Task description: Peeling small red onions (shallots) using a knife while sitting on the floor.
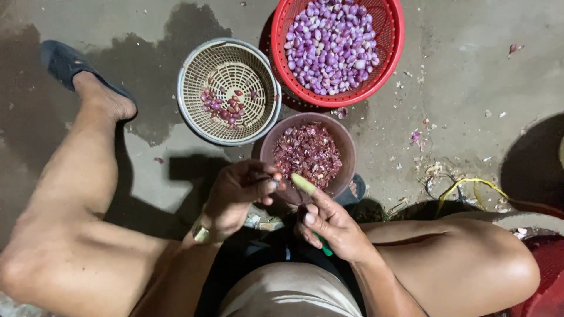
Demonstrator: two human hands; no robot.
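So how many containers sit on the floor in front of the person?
3: a red basket of peeled shallots at top, a beige basket with a few unpeeled ones at left, and a brown bowl of skins nearest the hands.

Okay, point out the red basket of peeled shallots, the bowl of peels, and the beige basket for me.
red basket [392, 64], head view, right rim.
bowl of peels [348, 147], head view, bare right inner wall.
beige basket [229, 61], head view, bare lattice wall at the top.

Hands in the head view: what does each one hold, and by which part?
The left hand pinches a small shallot at its fingertips. The right hand grips a small knife by its green handle; the blade cannot be made out.
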